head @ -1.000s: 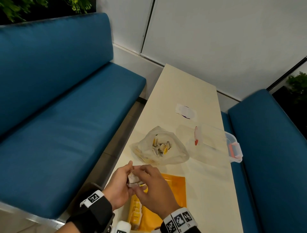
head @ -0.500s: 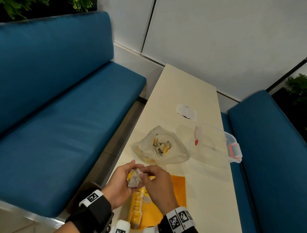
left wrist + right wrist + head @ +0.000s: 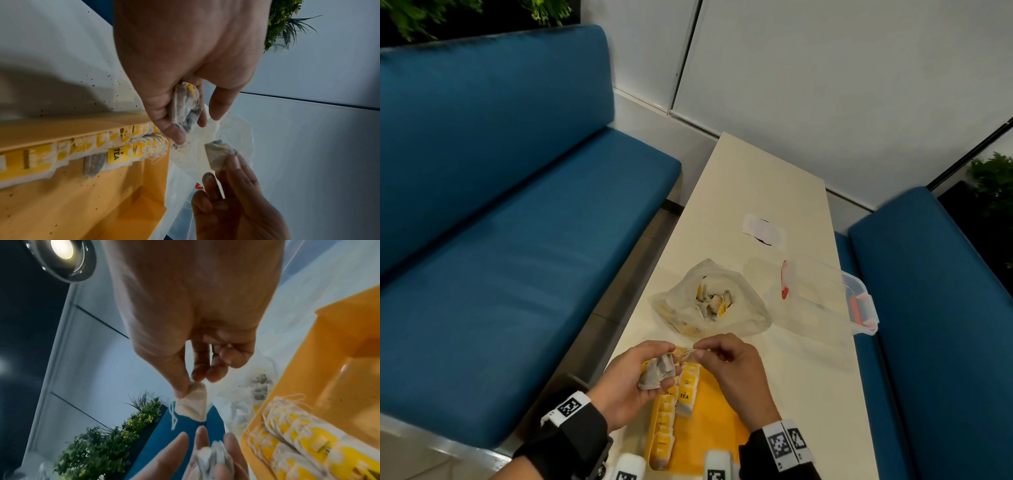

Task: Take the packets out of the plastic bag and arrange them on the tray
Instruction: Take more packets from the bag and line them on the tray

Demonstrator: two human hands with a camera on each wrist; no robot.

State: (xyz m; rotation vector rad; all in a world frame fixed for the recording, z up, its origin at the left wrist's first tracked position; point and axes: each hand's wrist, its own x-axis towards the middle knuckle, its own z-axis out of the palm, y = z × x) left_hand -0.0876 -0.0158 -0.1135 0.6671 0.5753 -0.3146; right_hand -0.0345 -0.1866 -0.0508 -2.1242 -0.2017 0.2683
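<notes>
Head view: both hands over the near end of the table (image 3: 767, 192), above the yellow tray (image 3: 709, 425). Left hand (image 3: 633, 380) cups a clump of grey tea packets (image 3: 658, 371), fingers curled round them. Right hand (image 3: 732, 366) pinches something small at its fingertips; from here only a thin string toward the left hand shows.

Left wrist view settles it: the right hand holds a single packet (image 3: 219, 156) between thumb and fingers, apart from the clump (image 3: 186, 107) in the left hand. Right wrist view shows the same packet (image 3: 194, 404) hanging from the thumb-and-finger pinch, loose string beside it, left hand's clump blurred below.

Tray: a row of packets (image 3: 671, 411) with yellow "TEA" tags along its left side; wrist views show them overlapping, tea specks on the tray floor.

Bag (image 3: 710, 301) lies open on the table beyond the tray, more packets inside. Clear lidded box (image 3: 825, 298) to its right. Blue benches on both sides.
</notes>
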